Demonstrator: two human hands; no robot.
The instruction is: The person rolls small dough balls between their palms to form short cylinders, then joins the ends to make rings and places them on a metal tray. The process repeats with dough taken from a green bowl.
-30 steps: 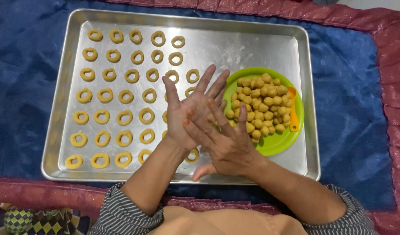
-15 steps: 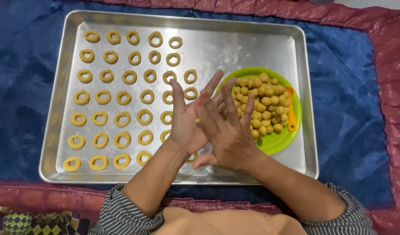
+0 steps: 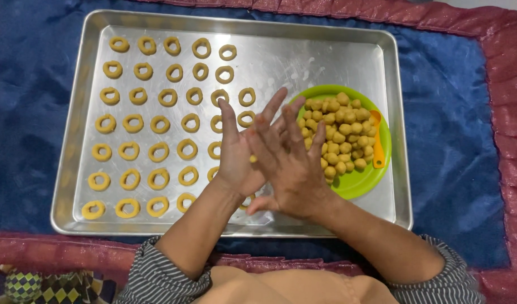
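Observation:
My left hand (image 3: pixel 234 155) and my right hand (image 3: pixel 295 166) are pressed palm to palm over the metal baking tray (image 3: pixel 326 59), fingers stretched out. A small piece of yellow dough (image 3: pixel 253 159) shows between the palms. Left of my hands, several rows of ring-shaped dough pieces (image 3: pixel 157 124) lie on the tray. To the right, a green plate (image 3: pixel 360 183) sits on the tray with a heap of small dough balls (image 3: pixel 340 135). An orange plastic utensil (image 3: pixel 378 149) rests on the plate's right side.
The tray lies on a shiny blue cloth (image 3: pixel 455 141) with a maroon border (image 3: pixel 509 62). My striped sleeves (image 3: pixel 157 276) are at the bottom. A patterned fabric (image 3: pixel 39 287) shows in the lower left corner.
My palms have slid against each other, the right hand shifting over the left, with the dough kept between them. The view has shifted slightly.

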